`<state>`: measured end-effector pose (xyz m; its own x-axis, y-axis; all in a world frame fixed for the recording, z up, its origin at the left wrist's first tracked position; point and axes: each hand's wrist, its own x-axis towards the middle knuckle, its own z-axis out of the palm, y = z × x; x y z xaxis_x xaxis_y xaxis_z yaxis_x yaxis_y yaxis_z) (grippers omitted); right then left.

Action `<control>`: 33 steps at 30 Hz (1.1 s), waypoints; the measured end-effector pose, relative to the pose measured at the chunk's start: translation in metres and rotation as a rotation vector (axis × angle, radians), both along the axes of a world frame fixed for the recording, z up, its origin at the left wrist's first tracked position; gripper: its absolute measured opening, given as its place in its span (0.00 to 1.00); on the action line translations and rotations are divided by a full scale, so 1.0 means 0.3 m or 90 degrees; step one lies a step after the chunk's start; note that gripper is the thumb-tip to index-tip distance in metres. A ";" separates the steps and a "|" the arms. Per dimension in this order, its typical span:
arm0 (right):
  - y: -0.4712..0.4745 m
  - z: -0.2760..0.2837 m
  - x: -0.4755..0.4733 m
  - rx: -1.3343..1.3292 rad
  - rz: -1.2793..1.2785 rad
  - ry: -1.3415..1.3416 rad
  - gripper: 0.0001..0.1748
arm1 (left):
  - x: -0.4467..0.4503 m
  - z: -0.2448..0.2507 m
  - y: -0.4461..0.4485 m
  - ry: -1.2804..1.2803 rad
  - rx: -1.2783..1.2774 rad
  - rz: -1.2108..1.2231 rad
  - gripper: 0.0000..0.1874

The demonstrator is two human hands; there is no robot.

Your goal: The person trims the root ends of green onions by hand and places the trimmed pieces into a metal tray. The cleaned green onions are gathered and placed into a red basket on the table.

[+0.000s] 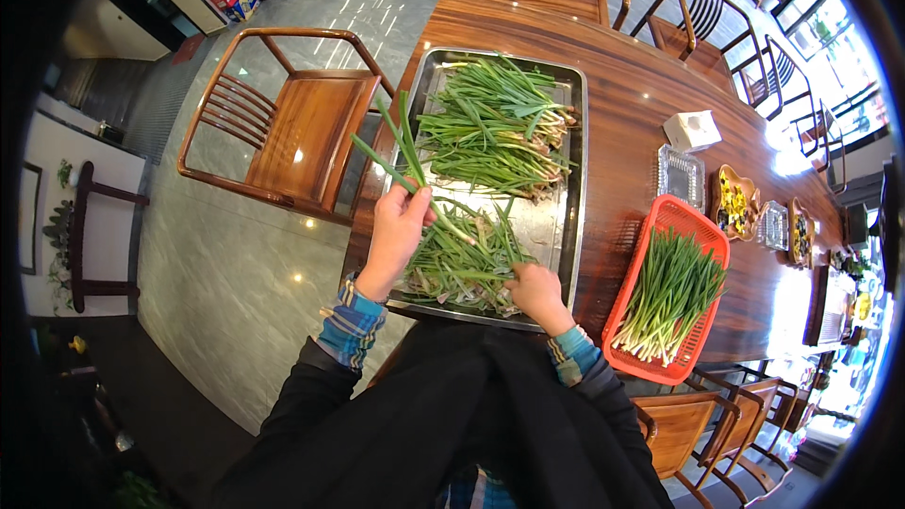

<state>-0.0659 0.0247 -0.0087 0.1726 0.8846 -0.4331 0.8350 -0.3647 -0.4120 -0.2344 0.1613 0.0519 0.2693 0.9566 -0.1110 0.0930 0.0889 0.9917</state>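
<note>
My left hand (400, 230) grips a scallion (454, 226), its green leaves fanning up to the left and its pale root end angled down to the right. Below it, a heap of stripped leaves and peelings (452, 272) covers the near part of a metal tray (548, 226). My right hand (541, 293) is at the right edge of that heap with fingers curled. A blurred green leaf leads to its fingertips; whether they pinch it is unclear. Untrimmed scallions (495, 127) with brownish roots lie bunched in the far part of the tray.
Cleaned scallions (664, 297) fill a red plastic basket (611, 339) right of the tray on the wooden table (615, 113). Beyond stand a white tissue box (693, 130), a clear dish (681, 175) and a wooden tray of wrapped items (735, 203). A wooden armchair (311, 138) stands left.
</note>
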 end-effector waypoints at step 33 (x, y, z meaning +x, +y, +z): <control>0.072 -0.049 -0.055 0.323 -0.386 0.466 0.05 | 0.029 -0.046 -0.061 -0.265 -0.192 0.127 0.05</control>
